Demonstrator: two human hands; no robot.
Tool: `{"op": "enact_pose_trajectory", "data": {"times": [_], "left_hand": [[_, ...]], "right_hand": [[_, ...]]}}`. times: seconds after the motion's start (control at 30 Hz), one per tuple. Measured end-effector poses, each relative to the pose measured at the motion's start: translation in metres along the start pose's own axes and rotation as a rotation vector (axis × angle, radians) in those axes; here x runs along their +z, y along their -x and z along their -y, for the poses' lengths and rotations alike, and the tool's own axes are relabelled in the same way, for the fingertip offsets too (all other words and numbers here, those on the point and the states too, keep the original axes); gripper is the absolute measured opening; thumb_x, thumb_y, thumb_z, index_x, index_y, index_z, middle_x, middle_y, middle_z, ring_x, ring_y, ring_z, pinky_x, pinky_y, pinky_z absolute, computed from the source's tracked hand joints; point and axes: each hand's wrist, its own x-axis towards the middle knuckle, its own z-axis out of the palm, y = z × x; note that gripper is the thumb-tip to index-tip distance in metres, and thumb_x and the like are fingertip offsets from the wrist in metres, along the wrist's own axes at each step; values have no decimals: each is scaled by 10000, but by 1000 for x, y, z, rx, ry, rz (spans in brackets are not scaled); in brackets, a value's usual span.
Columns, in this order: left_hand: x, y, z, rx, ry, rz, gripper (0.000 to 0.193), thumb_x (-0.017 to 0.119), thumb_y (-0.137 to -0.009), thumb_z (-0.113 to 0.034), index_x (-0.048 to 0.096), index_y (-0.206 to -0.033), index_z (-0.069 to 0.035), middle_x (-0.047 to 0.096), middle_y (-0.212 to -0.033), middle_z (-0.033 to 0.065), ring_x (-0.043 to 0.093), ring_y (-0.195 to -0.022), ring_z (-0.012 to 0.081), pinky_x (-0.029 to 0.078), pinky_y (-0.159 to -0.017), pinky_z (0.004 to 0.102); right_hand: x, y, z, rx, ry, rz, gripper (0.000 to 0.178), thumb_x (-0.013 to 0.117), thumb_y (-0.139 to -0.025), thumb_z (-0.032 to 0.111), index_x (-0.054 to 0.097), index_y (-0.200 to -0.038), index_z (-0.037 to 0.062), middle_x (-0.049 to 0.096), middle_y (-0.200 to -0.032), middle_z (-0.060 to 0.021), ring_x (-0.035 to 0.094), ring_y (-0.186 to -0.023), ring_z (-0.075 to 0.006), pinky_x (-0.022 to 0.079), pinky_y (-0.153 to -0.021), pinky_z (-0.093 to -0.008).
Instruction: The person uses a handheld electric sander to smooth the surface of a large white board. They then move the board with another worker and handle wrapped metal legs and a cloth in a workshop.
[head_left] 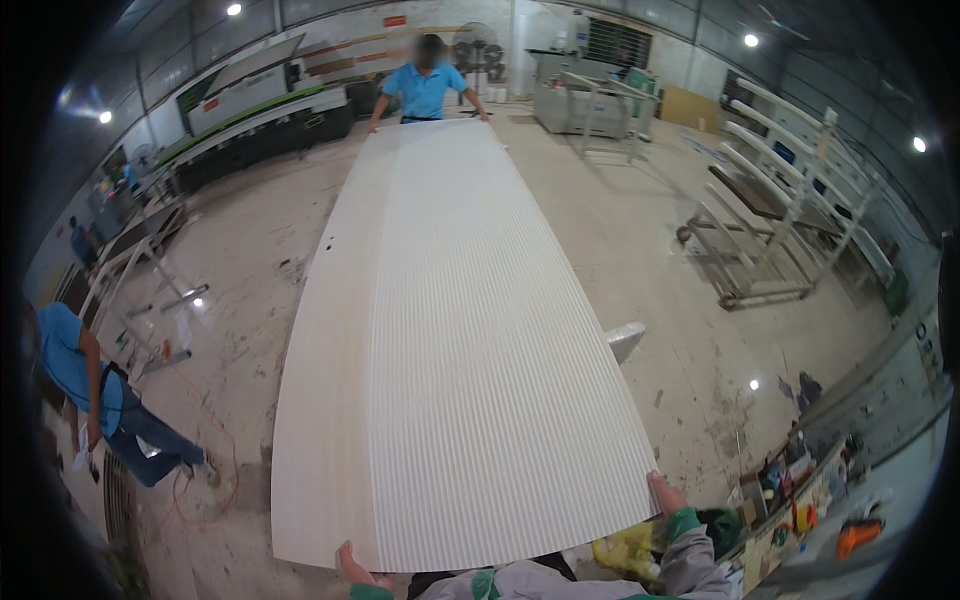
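A long pale door panel [470,330] stretches away from me, with a smooth strip along its left side and fine ribs across the rest. Two small dark holes sit near its left edge. My left hand [362,570] grips the near edge, its thumb up against the panel and the other fingers hidden below. At the near right corner, my right hand [666,494] grips the side edge, with its fingers partly hidden underneath. A co-worker in a blue shirt [425,92] has both hands at the far end of the panel.
Another person in blue [75,350] stands at the left beside a work stand. A wheeled rack [765,225] stands to the right. Near me on the right is a cluttered bench with an orange tool [858,537]. A wrapped piece [625,341] juts out beneath the panel's right side.
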Motion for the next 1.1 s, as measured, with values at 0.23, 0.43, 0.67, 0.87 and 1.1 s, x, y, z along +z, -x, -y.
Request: {"op": "enact_pose_trajectory", "data": {"times": [0.23,0.43,0.67,0.87,1.1], "left_hand": [[79,57,104,22,31,141,693,564,-897,-620,543,-1409,-152,631,-1332,60,597,-1222,315,516,-967,541],[91,35,185,-169,103,-59,653,616,-932,-594,517,-1434,-189,603,-1365,70,565,-1291,281,483,-1063,487],[84,31,224,-229,-215,-212,791,517,-936,-745,481,-1489,-181,574,-1417,96,611,-1214,254,503,-1020,455],[35,22,204,-367,-615,188,917,554,-928,-732,317,-1598,-153,570,-1356,133,635,-1136,254,527,-855,346],[-69,-16,136,-407,-1113,690,690,684,-942,-519,555,-1391,-11,615,-1339,141,638,-1120,219,509,-934,368]], "right_hand": [[-110,-87,71,118,62,-31,845,603,-940,637,509,-1400,-65,645,-1257,-220,700,-1016,-347,606,-802,-543],[-164,-185,68,-36,-182,329,805,585,-952,623,460,-1482,31,559,-1444,-156,605,-1242,-363,544,-958,-576],[-123,-235,76,-292,514,-302,654,493,-1035,521,497,-1444,11,555,-1434,-179,577,-1258,-356,487,-1064,-516],[93,-143,79,-1014,1377,-437,565,594,-1000,409,534,-1392,7,514,-1435,-242,410,-1389,-413,298,-1188,-547],[394,96,14,-1241,847,275,799,688,-928,451,389,-1506,-13,380,-1532,-298,325,-1451,-463,250,-1219,-532]]}}
